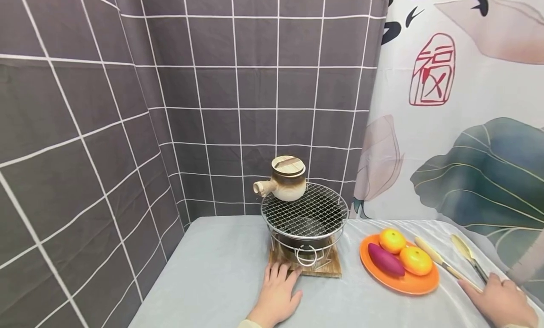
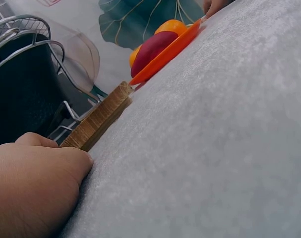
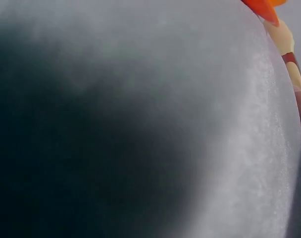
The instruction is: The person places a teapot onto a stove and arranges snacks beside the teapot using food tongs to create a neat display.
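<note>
My left hand [image 1: 276,292] lies on the cloth with fingers stretched forward, touching the front edge of a wooden board [image 1: 333,266]. On that board stands a round tabletop grill with a wire mesh [image 1: 316,214] and a front ring handle. A small clay pot [image 1: 290,189] with a side handle and wooden lid sits at the mesh's back left. At the far right, my right hand [image 1: 503,299] rests beside the handle ends of a brush [image 1: 429,250] and gold-tipped tongs [image 1: 462,248]. Its fingers look relaxed; its underside is hidden.
An orange plate [image 1: 403,285] holds two oranges [image 1: 415,260] and a purple sweet potato [image 1: 386,259], between grill and brush. A grey tiled-pattern curtain [image 1: 255,87] hangs behind and at left; a printed white cloth [image 1: 395,82] hangs at right. Pale cloth covers the table [image 1: 212,271].
</note>
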The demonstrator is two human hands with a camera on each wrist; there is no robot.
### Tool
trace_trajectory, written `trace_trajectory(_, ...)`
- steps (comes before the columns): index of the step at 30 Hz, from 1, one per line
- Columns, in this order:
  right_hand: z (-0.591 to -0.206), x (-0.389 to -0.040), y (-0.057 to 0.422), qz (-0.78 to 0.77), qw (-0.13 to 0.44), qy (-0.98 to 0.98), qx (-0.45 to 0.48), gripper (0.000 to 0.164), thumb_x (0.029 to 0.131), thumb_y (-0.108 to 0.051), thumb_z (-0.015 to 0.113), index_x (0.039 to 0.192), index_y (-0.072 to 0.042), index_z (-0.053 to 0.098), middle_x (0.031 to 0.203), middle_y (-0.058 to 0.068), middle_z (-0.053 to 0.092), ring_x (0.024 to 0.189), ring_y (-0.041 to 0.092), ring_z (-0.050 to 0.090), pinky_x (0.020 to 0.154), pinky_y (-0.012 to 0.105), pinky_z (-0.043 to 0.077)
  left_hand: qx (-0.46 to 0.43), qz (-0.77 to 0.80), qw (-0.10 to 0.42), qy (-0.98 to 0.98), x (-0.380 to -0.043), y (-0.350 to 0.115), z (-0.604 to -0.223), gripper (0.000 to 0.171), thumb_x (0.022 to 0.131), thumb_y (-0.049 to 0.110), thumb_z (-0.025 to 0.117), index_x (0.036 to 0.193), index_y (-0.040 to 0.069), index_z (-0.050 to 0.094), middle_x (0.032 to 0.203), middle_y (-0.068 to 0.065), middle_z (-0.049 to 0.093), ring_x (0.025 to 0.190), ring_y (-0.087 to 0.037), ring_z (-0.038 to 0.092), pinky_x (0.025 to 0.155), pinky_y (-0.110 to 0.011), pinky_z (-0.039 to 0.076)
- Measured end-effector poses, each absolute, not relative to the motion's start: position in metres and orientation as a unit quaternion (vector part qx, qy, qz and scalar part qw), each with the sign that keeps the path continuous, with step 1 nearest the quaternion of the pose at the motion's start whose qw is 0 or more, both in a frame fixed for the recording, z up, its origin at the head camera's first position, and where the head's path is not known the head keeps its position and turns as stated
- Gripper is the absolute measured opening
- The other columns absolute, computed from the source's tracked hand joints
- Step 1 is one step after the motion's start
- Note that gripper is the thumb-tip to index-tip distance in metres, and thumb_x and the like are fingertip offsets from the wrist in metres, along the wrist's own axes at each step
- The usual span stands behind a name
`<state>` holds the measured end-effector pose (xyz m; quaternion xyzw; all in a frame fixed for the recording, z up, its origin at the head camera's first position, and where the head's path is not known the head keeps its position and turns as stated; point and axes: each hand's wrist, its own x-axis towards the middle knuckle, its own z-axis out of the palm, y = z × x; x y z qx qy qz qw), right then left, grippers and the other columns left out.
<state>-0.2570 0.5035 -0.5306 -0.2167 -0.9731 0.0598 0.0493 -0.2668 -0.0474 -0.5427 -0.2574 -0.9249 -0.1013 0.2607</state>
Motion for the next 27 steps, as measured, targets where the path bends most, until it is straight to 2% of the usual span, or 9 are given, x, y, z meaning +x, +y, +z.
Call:
trace_trajectory(4,-0.533,-0.255,0.507,0.060,0.048,-0.977,-0.199,0.104,0.089,-0.073,0.054,0.106,0.028,0.038,0.085,0.038,0.049,0.079,0.049,0.059,0.071,0.060,0.051,-0.260,-0.091,0.272,-0.922,-0.267,-0.046,-0.542,0.049,0.089,0.040,0.067,0.135,0.023,0.063,0.135,-0.004,0.052,0.127,-0.030,0.044,0.105,-0.060,0.035)
trace_trajectory(8,-0.532,-0.257,0.512,0.061,0.028,-0.982,-0.177,0.106,0.090,-0.077,0.046,0.104,0.028,0.038,0.083,0.037,0.052,0.076,0.048,0.061,0.067,0.060,0.051,-0.261,-0.086,0.281,-0.920,-0.268,-0.046,-0.541,0.049,0.088,0.040,0.068,0.134,0.023,0.063,0.134,-0.004,0.052,0.127,-0.030,0.045,0.105,-0.060,0.036)
trace_trajectory(12,-0.527,-0.262,0.515,0.053,-0.018,-0.983,-0.177,0.114,0.091,-0.080,0.038,0.114,0.031,0.036,0.091,0.042,0.054,0.084,0.050,0.063,0.077,0.061,0.053,-0.260,-0.082,0.284,-0.919,-0.267,-0.046,-0.540,0.049,0.088,0.040,0.068,0.133,0.023,0.064,0.133,-0.004,0.053,0.126,-0.030,0.046,0.104,-0.060,0.036)
trace_trajectory(16,-0.520,-0.264,0.517,0.051,-0.038,-0.981,-0.181,0.118,0.091,-0.081,0.034,0.123,0.033,0.031,0.101,0.047,0.053,0.090,0.054,0.062,0.084,0.063,0.051,-0.258,-0.080,0.282,-0.921,-0.267,-0.045,-0.540,0.048,0.088,0.040,0.068,0.133,0.024,0.064,0.133,-0.004,0.053,0.126,-0.030,0.046,0.104,-0.059,0.036)
trace_trajectory(27,-0.517,-0.263,0.518,0.085,-0.036,-0.977,-0.190,0.116,0.091,-0.078,0.042,0.125,0.032,0.029,0.109,0.050,0.048,0.097,0.061,0.056,0.089,0.066,0.047,-0.253,-0.087,0.263,-0.927,-0.269,-0.044,-0.542,0.049,0.089,0.040,0.068,0.136,0.025,0.062,0.134,-0.003,0.052,0.128,-0.030,0.045,0.106,-0.060,0.036)
